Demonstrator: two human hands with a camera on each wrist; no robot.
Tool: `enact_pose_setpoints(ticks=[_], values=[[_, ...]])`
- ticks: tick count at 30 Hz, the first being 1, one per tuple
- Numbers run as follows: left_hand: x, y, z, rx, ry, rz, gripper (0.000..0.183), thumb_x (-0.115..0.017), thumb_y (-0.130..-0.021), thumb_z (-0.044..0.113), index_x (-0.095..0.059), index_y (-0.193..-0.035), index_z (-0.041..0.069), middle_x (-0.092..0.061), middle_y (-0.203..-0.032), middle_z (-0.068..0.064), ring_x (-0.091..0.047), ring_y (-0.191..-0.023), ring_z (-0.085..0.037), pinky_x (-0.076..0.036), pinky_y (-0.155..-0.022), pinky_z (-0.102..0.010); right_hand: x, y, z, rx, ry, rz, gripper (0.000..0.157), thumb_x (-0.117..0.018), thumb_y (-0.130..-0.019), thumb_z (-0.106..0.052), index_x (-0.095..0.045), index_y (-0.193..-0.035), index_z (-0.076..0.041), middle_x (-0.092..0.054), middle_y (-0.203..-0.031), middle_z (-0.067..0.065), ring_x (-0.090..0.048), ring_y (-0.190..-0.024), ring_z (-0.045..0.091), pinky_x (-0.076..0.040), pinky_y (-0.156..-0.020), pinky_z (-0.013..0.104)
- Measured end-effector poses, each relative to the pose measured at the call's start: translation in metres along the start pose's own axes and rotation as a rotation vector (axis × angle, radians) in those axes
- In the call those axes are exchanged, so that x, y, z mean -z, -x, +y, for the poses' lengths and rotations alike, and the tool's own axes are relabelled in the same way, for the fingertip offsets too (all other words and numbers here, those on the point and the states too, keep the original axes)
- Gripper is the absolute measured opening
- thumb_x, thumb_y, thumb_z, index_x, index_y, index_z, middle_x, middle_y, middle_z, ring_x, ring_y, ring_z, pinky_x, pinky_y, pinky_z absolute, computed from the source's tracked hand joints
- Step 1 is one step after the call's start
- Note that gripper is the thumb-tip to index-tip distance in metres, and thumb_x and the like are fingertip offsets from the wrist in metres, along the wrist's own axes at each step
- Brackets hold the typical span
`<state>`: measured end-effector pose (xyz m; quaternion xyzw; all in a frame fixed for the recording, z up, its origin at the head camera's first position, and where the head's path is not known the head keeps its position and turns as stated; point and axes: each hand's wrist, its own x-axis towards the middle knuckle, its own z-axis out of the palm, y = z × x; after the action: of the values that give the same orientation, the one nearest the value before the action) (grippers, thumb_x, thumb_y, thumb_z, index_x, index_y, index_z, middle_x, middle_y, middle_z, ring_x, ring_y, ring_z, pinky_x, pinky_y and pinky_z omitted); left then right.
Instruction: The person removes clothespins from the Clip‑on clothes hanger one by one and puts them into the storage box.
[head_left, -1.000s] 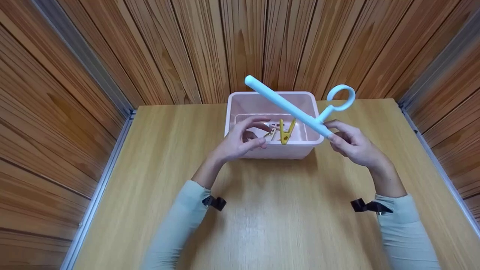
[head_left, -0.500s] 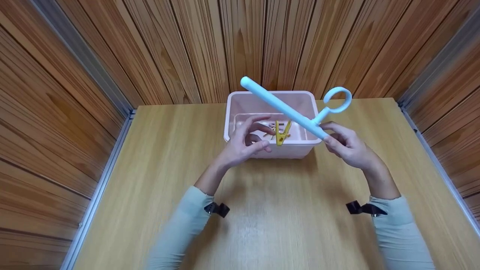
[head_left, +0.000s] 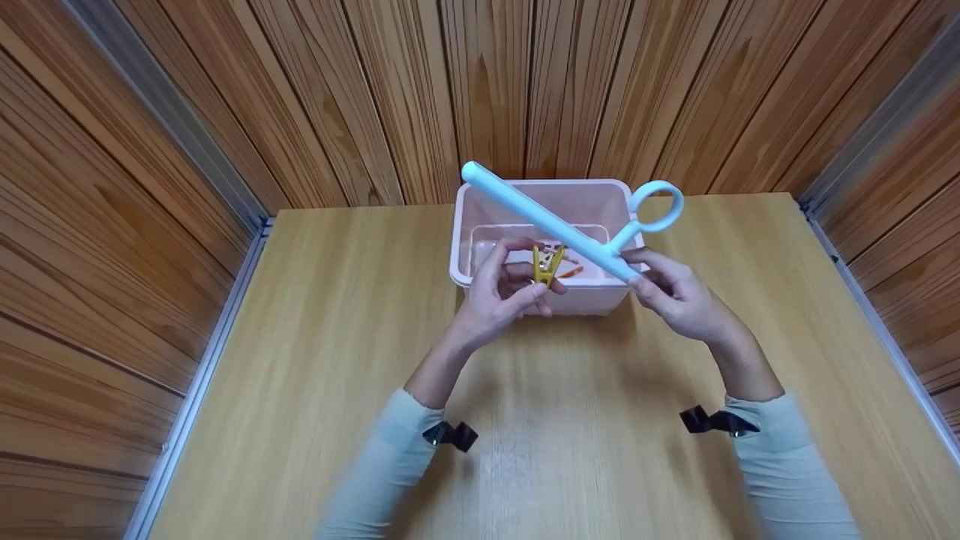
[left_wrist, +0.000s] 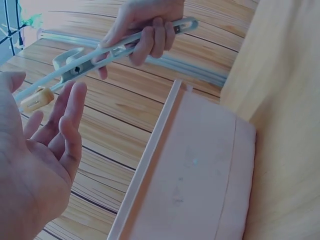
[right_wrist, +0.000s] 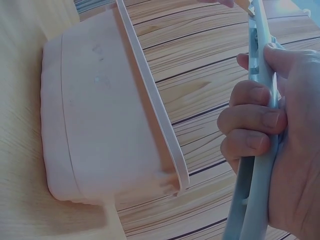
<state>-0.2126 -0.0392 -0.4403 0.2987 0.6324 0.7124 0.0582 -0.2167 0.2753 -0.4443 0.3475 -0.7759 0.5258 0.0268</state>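
Note:
A light blue clothes hanger (head_left: 555, 225), its bar slanting across the box and its hook at the right, is held in my right hand (head_left: 679, 300). In the right wrist view, fingers curl around the hanger (right_wrist: 262, 120). A yellow clothespin (head_left: 546, 271) hangs below the bar, its two prongs upward in the head view. My left hand (head_left: 495, 300) is right at the clothespin, thumb and fingers spread on either side of it. In the left wrist view, the yellow clothespin (left_wrist: 37, 99) shows by the hanger (left_wrist: 95, 60), beside the loosely bent left fingers.
A pink plastic box (head_left: 622, 294) stands at the back of the wooden table (head_left: 555, 435), below both hands. Inside it lie small clothespin-like pieces, one of them orange (head_left: 571, 271). Wood-panelled walls (head_left: 390, 97) rise behind and at both sides.
My right hand has moved left with the hanger, and the yellow clothespin has shifted left along with it. My left hand has moved right, up to the clothespin.

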Motion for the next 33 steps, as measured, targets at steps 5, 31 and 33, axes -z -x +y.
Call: enact_pose_setpoints(ticks=[5,31,33], values=[[-0.007,0.005,-0.005,0.027,0.017,0.043,0.053,-0.061,-0.108,0.002,-0.036,-0.155,-0.003,-0.079,-0.111,-0.036,-0.076,-0.074,-0.009,-0.063,-0.073,-0.025,-0.002,-0.001,-0.003,-0.028,0.032,0.006,0.036,-0.052,-0.107,0.013,-0.060,-0.142,0.010,-0.046,-0.070,0.004,-0.042,-0.057,0.012,-0.037,-0.052,0.027],[-0.028,-0.001,-0.015,-0.035,-0.266,0.308,0.037,-0.060,-0.111,0.007,-0.039,-0.141,-0.002,-0.046,-0.134,-0.019,-0.051,-0.120,-0.019,-0.050,-0.095,-0.023,-0.019,-0.003,-0.001,-0.080,0.098,-0.021,0.036,-0.056,-0.111,0.005,-0.063,-0.146,0.004,-0.049,-0.081,-0.010,-0.043,-0.064,0.007,-0.042,-0.061,0.024],[-0.029,-0.002,-0.015,-0.047,-0.308,0.353,0.037,-0.063,-0.110,0.006,-0.042,-0.139,-0.002,-0.049,-0.134,-0.021,-0.054,-0.119,-0.021,-0.053,-0.095,-0.022,-0.020,-0.003,-0.002,-0.086,0.098,-0.025,0.036,-0.055,-0.112,0.004,-0.063,-0.147,0.004,-0.050,-0.081,-0.009,-0.044,-0.064,0.008,-0.042,-0.061,0.024]])
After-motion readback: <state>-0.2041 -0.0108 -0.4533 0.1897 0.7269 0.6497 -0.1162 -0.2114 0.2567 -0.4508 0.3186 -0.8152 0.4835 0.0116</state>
